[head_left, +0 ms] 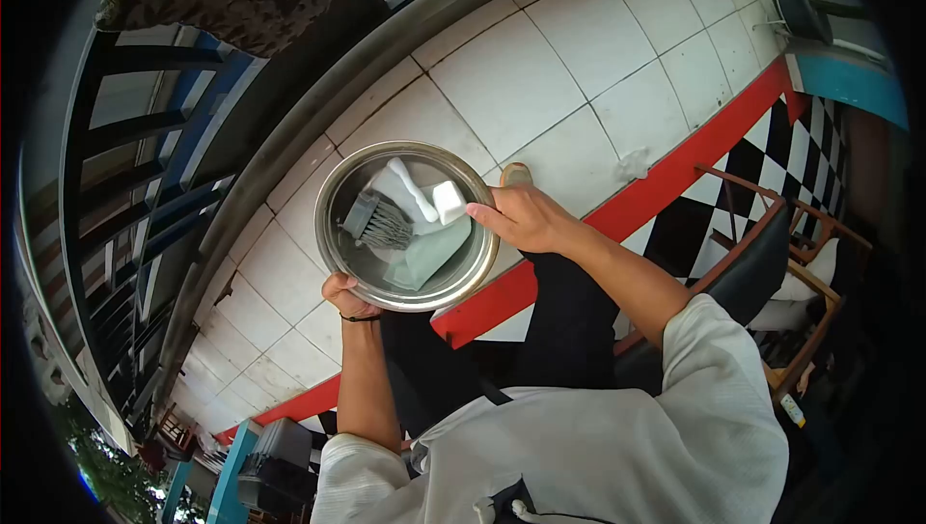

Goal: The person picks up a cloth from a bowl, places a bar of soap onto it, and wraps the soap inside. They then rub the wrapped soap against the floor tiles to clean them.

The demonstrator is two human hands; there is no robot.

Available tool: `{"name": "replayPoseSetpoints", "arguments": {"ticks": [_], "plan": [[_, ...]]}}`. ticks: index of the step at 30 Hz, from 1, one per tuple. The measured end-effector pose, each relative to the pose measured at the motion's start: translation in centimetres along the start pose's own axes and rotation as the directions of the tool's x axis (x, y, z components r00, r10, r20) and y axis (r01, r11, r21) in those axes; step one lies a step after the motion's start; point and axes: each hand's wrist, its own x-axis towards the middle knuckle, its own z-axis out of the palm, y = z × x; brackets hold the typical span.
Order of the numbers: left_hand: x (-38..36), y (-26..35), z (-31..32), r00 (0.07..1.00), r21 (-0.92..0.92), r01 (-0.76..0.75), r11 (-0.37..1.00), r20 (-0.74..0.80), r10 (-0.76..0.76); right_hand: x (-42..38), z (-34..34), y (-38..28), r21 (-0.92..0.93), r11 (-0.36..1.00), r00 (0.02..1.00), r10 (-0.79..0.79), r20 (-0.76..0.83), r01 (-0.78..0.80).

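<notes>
A round metal basin (324, 234) is held up in front of my body, over the white tiles. My left hand (349, 296) grips its near-left rim, with a dark band at the wrist. On the right side of the rim, my right hand (521, 217) is closed, its thumb over the edge. Inside lie a brush with grey bristles (386, 227), a white block that looks like a sponge (449, 203), a white long-handled item (413, 188) whose kind I cannot make out, and a pale green flat piece, perhaps cloth (424, 256).
White floor tiles (521, 61) run along a red border strip (666, 172) and black-and-white checkered tiles. Dark metal railing (125, 138) stands on the left. Wooden-framed chairs (752, 263) are at the right. A plant pot (803, 11) sits at the far right.
</notes>
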Motion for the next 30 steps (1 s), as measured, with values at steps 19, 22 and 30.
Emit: {"name": "replayPoseSetpoints", "arguments": {"ticks": [19,22,30], "plan": [[30.8,-31.9,-23.6,0.963,-0.127,-0.072,0.989,-0.266,0.036,26.9,3.7,44.1,-0.390,0.916,0.994,0.107,0.020,-0.091],[31.1,-32.5,-24.4,0.964,-0.118,-0.074,0.990,-0.265,0.041,27.5,4.4,45.6,-0.430,0.895,0.992,0.129,-0.001,-0.117],[31.1,-33.0,-25.5,0.942,-0.118,-0.248,0.962,-0.263,0.210,24.5,8.1,42.1,-0.741,0.627,0.902,-0.427,-0.066,0.242]]}}
